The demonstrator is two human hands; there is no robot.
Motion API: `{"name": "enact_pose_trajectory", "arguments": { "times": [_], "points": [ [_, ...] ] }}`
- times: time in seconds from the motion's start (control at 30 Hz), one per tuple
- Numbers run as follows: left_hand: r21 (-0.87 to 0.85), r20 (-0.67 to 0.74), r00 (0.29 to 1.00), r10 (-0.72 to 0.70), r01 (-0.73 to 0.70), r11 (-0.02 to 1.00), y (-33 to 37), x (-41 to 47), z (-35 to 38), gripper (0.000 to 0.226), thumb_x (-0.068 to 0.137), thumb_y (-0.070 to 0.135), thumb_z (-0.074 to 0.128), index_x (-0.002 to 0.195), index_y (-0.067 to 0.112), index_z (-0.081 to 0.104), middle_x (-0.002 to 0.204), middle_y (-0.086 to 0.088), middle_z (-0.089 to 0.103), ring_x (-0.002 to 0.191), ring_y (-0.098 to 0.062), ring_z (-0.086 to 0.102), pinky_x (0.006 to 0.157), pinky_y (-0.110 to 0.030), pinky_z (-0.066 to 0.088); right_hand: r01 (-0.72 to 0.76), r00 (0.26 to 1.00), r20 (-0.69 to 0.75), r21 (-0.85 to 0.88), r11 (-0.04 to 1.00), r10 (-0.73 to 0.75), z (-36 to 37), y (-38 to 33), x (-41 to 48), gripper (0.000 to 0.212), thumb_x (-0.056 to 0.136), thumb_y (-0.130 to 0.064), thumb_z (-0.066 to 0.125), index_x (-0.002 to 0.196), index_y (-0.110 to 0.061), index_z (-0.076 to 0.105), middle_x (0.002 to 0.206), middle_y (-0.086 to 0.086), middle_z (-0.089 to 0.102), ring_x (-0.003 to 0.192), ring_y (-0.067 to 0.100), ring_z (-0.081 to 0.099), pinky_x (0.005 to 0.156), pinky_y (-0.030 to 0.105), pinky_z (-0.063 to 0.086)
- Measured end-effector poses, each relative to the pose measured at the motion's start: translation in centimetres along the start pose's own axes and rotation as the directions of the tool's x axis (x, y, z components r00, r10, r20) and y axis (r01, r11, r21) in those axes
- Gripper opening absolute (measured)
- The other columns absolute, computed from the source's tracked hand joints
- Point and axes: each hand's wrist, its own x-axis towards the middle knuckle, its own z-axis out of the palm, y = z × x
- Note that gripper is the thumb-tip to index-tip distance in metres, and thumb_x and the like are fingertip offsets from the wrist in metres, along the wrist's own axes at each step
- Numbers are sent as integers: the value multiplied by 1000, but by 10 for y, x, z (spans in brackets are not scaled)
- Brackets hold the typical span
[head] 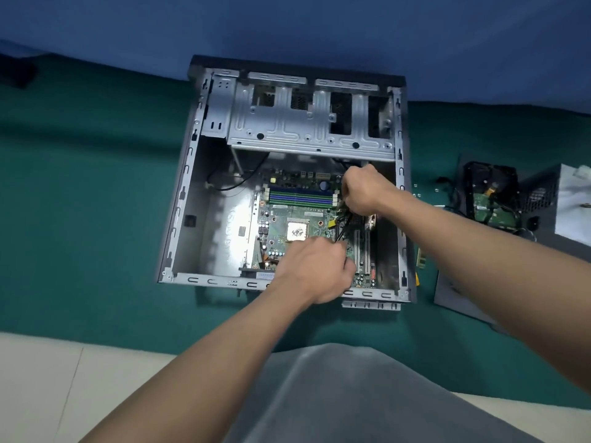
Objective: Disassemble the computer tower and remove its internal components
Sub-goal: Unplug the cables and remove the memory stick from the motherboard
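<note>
Black cables (341,226) gripped by curled right hand (363,190); left hand (315,271) curled against board (287,213), contents unclear. Pull straight up, no twisting; brace board.

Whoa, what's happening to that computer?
A person is taking apart a computer case lying open on a green mat. Both hands are inside, over the motherboard. The right hand grips a bunch of black cables near the board's edge; the left hand is curled beside the slots, but what it holds is hidden. A hard drive and power supply already lie outside, to the right.
</note>
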Motion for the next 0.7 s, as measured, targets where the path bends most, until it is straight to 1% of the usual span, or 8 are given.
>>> {"name": "enact_pose_trajectory", "arguments": {
  "times": [0.1,0.17,0.3,0.47,0.57,0.63,0.7],
  "points": [
    [-18,5,1000,15,-15,1000,0,1,-1,33,94,40,31,85,17,54,76,-5,61,65,-23,54,63,-35,44,-13,1000,15,-14,1000,13,2,1,4,17,84,4,52,95,-1,64,98,16,59,87,34,60,80,44,56],
    [-27,1,1000,21,-21,999,-1,1,-1,32,94,39,32,84,17,53,75,-5,60,65,-22,55,64,-36,47,-19,1000,15,-17,1000,19,3,2,4,16,85,3,53,96,0,64,101,18,60,89,34,60,81,44,56],
    [-31,-12,999,34,-34,999,-1,0,0,30,94,38,32,83,17,51,75,-5,60,66,-24,54,63,-36,43,-29,1000,8,-4,1000,29,5,2,5,15,85,3,52,96,1,63,106,19,60,93,35,59,83,44,55],
    [-30,-9,999,42,-42,999,0,1,1,29,94,38,32,84,17,50,77,-5,60,65,-23,53,64,-36,43,-33,999,-11,26,999,33,1,5,6,13,85,0,55,96,-3,62,111,19,56,88,33,59,82,43,54],
    [-29,-7,999,50,-50,998,-1,1,1,30,94,38,32,84,16,50,75,-5,59,64,-22,52,61,-35,40,-30,1000,-2,16,999,30,3,5,6,11,86,0,54,93,-4,61,114,20,56,93,35,58,84,42,53],
    [-29,-12,999,51,-52,998,0,1,0,30,94,37,32,84,16,51,75,-5,59,63,-22,52,60,-35,39,-29,1000,8,11,1000,28,6,4,6,14,86,1,52,97,-2,61,116,21,56,97,36,58,83,40,53],
    [-34,-19,999,47,-48,998,0,0,0,29,94,37,33,82,16,50,74,-5,59,62,-23,50,60,-35,40,-28,1000,9,10,1000,28,7,4,7,18,86,2,51,101,-1,61,117,21,56,99,36,57,84,41,53]
  ]
}}
